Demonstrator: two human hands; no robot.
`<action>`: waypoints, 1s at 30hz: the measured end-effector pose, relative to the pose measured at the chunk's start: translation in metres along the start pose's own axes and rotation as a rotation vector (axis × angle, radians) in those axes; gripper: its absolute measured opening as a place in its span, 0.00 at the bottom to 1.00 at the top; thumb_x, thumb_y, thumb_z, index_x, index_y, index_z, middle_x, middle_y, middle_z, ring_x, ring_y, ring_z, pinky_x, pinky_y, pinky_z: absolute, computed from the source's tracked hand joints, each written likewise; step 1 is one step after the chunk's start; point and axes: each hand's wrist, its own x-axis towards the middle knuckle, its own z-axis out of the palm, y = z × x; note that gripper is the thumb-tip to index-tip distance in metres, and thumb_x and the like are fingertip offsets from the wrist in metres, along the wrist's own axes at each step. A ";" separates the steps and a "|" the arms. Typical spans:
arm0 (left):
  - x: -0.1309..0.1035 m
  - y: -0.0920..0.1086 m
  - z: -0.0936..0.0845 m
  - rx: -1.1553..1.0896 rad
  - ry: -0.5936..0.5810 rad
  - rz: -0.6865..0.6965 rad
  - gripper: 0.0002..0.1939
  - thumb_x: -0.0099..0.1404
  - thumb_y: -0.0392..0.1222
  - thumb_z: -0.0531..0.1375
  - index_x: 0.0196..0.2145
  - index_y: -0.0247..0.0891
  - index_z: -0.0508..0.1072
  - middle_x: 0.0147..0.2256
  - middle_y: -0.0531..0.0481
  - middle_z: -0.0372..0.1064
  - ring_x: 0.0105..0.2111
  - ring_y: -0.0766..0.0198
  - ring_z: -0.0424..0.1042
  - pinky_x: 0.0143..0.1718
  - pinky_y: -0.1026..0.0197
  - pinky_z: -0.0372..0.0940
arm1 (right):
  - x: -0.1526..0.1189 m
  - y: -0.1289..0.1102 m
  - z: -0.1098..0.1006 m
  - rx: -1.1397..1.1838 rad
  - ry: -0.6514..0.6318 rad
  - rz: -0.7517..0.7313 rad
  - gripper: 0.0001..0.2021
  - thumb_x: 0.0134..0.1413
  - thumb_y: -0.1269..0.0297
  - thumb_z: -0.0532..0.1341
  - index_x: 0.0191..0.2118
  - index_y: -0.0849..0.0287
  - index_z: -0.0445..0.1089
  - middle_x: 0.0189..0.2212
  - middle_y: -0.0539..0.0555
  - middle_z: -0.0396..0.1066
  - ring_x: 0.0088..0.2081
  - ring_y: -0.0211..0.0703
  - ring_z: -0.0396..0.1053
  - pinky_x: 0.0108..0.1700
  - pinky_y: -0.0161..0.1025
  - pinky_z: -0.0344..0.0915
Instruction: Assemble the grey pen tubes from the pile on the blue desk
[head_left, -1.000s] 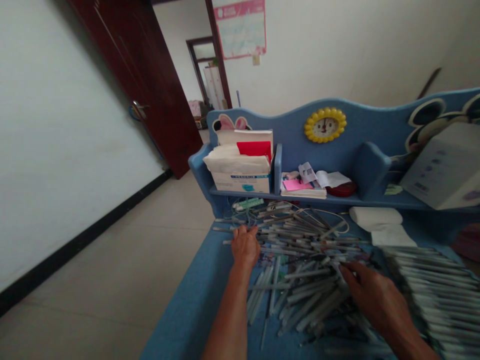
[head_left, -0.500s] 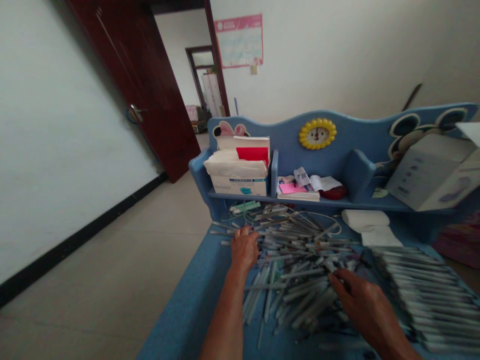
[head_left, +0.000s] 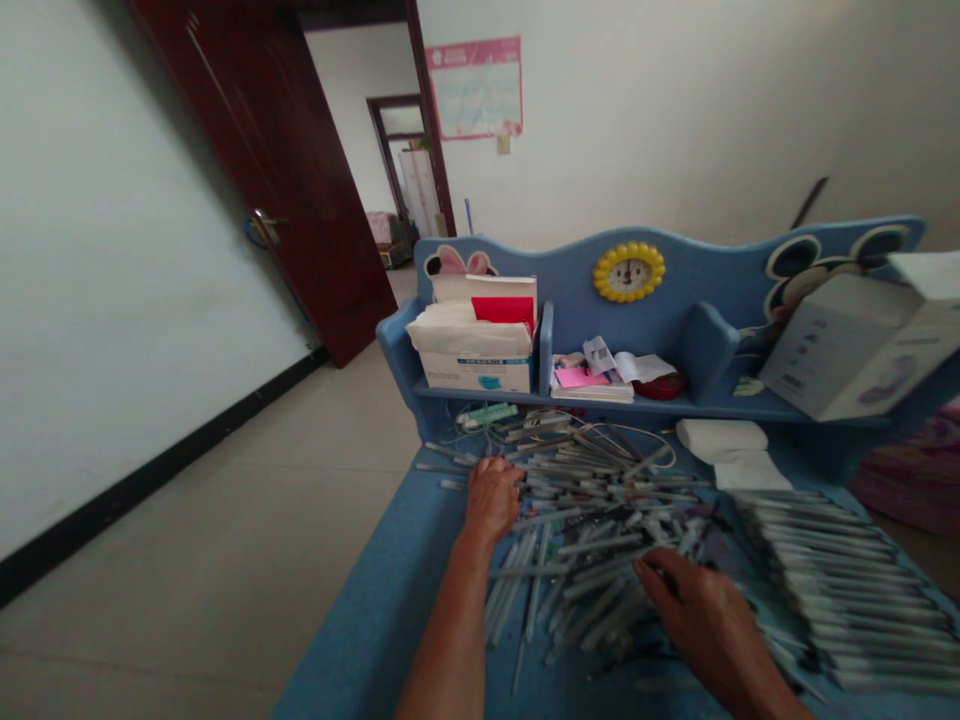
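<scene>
A loose heap of slim grey and translucent pens point(head_left: 600, 580) covers the middle of the blue desk. My left hand point(head_left: 493, 495) rests at the heap's left side with its fingers curled down among the pens; what lies under them is hidden. Over the front right of the heap is my right hand point(head_left: 697, 610), thumb and fingers drawn together. Whatever they pinch is too blurred to name. To the right of this hand, a neat stack of similar pens point(head_left: 855, 590) lies in parallel rows.
A paper roll point(head_left: 721, 437) lies behind the stacked pens. The blue shelf point(head_left: 480, 394) at the back holds a mask box point(head_left: 476, 370), papers point(head_left: 596, 385) and a tilted white box point(head_left: 840, 340). A yellow clock point(head_left: 628, 272) hangs above. The desk's left edge borders the floor point(head_left: 315, 520).
My right hand has moved a little left and down over the heap. My left hand stays nearly in place. The view has shifted slightly.
</scene>
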 end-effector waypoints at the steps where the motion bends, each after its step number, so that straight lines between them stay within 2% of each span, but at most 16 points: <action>1: 0.000 0.000 0.000 0.001 -0.001 0.001 0.10 0.54 0.30 0.57 0.32 0.40 0.75 0.36 0.45 0.68 0.41 0.57 0.62 0.44 0.57 0.55 | -0.001 -0.001 0.001 -0.005 0.002 -0.008 0.15 0.58 0.58 0.48 0.33 0.52 0.71 0.25 0.51 0.75 0.30 0.45 0.73 0.28 0.34 0.57; 4: -0.001 0.003 -0.001 0.009 0.029 0.011 0.09 0.54 0.32 0.58 0.32 0.41 0.74 0.37 0.47 0.68 0.42 0.57 0.62 0.45 0.55 0.54 | -0.003 -0.004 0.003 -0.014 0.004 -0.022 0.15 0.58 0.58 0.47 0.34 0.52 0.71 0.24 0.51 0.75 0.29 0.45 0.73 0.27 0.34 0.57; 9: -0.006 0.020 -0.009 -0.017 0.114 0.096 0.09 0.58 0.33 0.56 0.35 0.43 0.72 0.38 0.51 0.70 0.43 0.59 0.63 0.52 0.48 0.46 | -0.003 -0.011 -0.002 0.054 0.026 -0.020 0.14 0.58 0.59 0.48 0.33 0.52 0.70 0.23 0.50 0.75 0.28 0.45 0.73 0.27 0.34 0.57; 15: -0.013 0.058 -0.021 -0.137 0.174 0.383 0.08 0.62 0.35 0.53 0.36 0.39 0.71 0.33 0.48 0.68 0.38 0.60 0.63 0.42 0.56 0.56 | 0.017 -0.026 -0.016 0.214 0.080 -0.063 0.16 0.57 0.53 0.49 0.33 0.54 0.69 0.23 0.51 0.74 0.26 0.43 0.71 0.27 0.34 0.56; 20: -0.023 0.081 -0.026 -0.184 0.170 0.487 0.09 0.65 0.35 0.50 0.34 0.37 0.71 0.31 0.47 0.63 0.36 0.62 0.61 0.37 0.61 0.58 | 0.035 -0.034 -0.016 0.300 0.146 -0.090 0.20 0.58 0.52 0.46 0.22 0.57 0.62 0.16 0.50 0.65 0.20 0.39 0.64 0.25 0.34 0.53; 26: -0.027 0.082 -0.023 -0.161 0.111 0.508 0.10 0.66 0.36 0.49 0.36 0.37 0.70 0.29 0.48 0.64 0.33 0.63 0.61 0.35 0.62 0.59 | 0.037 -0.028 -0.010 0.617 0.020 -0.066 0.18 0.56 0.55 0.49 0.20 0.58 0.59 0.14 0.47 0.61 0.18 0.34 0.60 0.23 0.32 0.54; 28: -0.027 0.081 -0.021 -0.161 0.084 0.511 0.10 0.65 0.36 0.49 0.38 0.37 0.70 0.29 0.49 0.64 0.33 0.63 0.62 0.34 0.62 0.59 | 0.037 -0.025 -0.011 0.720 -0.037 -0.066 0.15 0.55 0.57 0.52 0.23 0.59 0.62 0.15 0.46 0.62 0.18 0.34 0.60 0.23 0.31 0.55; 30: -0.027 0.081 -0.021 -0.180 0.059 0.505 0.09 0.65 0.36 0.50 0.38 0.37 0.70 0.29 0.49 0.64 0.32 0.64 0.63 0.33 0.63 0.59 | 0.036 -0.023 -0.012 0.819 -0.075 -0.051 0.10 0.52 0.59 0.54 0.31 0.60 0.65 0.17 0.46 0.64 0.19 0.34 0.61 0.21 0.30 0.55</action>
